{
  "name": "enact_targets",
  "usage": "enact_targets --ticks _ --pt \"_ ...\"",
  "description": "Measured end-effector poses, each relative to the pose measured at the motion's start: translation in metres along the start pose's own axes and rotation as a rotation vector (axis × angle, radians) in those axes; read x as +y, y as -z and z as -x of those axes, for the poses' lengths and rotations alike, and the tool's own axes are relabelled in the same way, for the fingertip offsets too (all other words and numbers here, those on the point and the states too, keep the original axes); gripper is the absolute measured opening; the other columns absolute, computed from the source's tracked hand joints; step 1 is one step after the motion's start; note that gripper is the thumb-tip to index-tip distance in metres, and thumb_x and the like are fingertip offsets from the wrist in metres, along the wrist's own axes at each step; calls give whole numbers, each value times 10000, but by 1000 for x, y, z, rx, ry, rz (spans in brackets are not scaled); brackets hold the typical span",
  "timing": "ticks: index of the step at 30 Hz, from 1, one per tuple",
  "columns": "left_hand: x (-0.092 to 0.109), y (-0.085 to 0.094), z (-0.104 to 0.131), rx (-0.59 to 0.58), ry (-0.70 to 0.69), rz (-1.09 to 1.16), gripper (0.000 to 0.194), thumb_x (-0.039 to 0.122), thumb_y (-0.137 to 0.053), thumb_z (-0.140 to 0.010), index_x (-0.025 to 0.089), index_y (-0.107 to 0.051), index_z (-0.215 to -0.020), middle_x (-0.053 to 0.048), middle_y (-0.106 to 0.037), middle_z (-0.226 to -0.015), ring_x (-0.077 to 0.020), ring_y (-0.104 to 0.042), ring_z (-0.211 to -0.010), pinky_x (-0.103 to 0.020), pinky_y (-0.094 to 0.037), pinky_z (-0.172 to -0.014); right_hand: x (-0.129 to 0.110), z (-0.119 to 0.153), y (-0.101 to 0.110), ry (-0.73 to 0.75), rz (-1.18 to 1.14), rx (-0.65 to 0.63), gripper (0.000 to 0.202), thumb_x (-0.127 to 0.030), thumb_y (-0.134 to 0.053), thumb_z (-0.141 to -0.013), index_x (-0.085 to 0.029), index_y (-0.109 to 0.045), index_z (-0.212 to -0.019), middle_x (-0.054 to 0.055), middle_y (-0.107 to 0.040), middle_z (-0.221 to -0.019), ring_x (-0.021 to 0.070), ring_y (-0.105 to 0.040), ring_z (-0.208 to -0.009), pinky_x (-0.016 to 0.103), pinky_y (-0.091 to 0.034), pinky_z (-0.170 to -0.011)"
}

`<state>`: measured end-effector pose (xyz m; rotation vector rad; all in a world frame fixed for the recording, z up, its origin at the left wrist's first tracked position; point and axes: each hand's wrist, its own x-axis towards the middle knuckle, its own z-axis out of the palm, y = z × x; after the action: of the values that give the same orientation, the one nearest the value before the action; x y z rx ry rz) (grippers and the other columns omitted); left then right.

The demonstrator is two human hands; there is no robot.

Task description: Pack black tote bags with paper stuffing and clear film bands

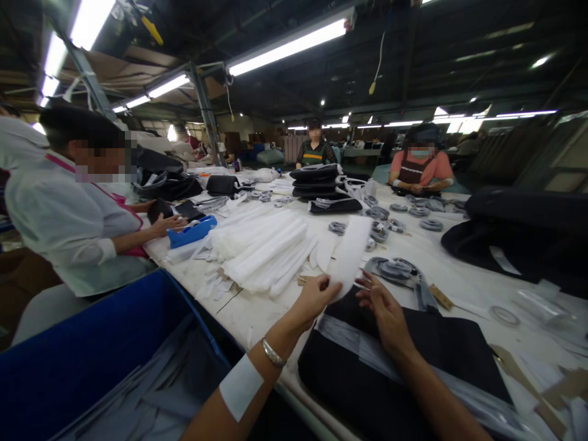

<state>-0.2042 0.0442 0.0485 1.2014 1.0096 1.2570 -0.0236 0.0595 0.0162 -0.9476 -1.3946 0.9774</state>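
My left hand pinches the lower end of a white padding strip, which rises from my fingers and leans away over the table. Close to the strip's right side, my right hand has its fingers apart and holds nothing. Beneath both hands lies a flat black bag with a grey strap band across it. Just beyond my right hand a coiled grey strap rests on the bag's far edge. Left of my hands, a heap of white padding strips is spread out.
A blue bin with grey pieces inside stands at the near left. Coiled grey cords and stacked black bags lie farther back. A tape roll is at the right. One co-worker sits at the left; others are across the table.
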Motion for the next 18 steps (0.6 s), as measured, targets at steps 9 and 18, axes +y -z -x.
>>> enact_targets --ticks 9,18 --pt "-27 24 -3 118 89 93 318 393 -702 -761 135 -668 -943 -55 -683 -884 -137 -629 -779 -254 -518 -700 -22 -17 -4 332 971 -502 413 -164 -378 -919 -218 -690 -1183 95 -620 -1316 271 -566 -1215 462 -443 -1063" --pt "-35 30 -5 226 41 43 292 371 -740 -743 126 -691 -895 -46 -672 -849 -137 -605 -756 -196 -482 -572 -10 -53 -9 480 1173 -757 411 -171 -417 -935 -254 -630 -1278 91 -598 -1354 304 -466 -1323 553 -376 -1085"
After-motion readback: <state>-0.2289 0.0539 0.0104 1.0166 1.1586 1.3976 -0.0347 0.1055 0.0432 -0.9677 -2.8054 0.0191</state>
